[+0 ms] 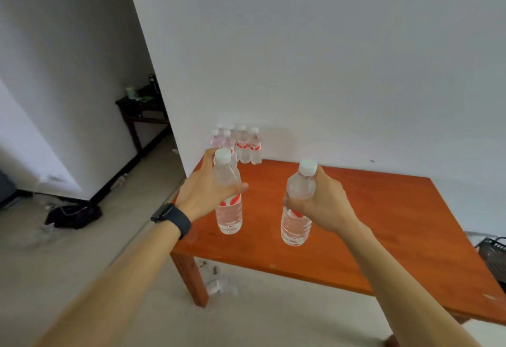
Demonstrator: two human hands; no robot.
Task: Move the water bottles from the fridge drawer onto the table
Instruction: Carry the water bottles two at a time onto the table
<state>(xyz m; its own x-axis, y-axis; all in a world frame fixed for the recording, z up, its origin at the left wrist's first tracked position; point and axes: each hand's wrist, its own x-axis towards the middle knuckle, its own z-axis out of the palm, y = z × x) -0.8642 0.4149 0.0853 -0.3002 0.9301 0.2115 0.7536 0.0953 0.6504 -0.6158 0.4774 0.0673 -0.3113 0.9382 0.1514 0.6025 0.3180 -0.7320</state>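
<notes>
Both hands are closed around upright water bottles above the orange worktop (383, 223): one bottle (228, 209) is gripped by the left hand (208, 190), another bottle (297, 209) by the right hand (325, 204). More bottles (243, 146) are clustered at the worktop's far corner against the wall.

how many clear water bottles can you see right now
About 7: one clear plastic bottle in the left hand, one in the right hand, roughly five clustered at the orange wooden table's far corner; more may hide behind.

Roughly eight water bottles (228, 204), one table (383, 209), two hands (204, 190).
</notes>
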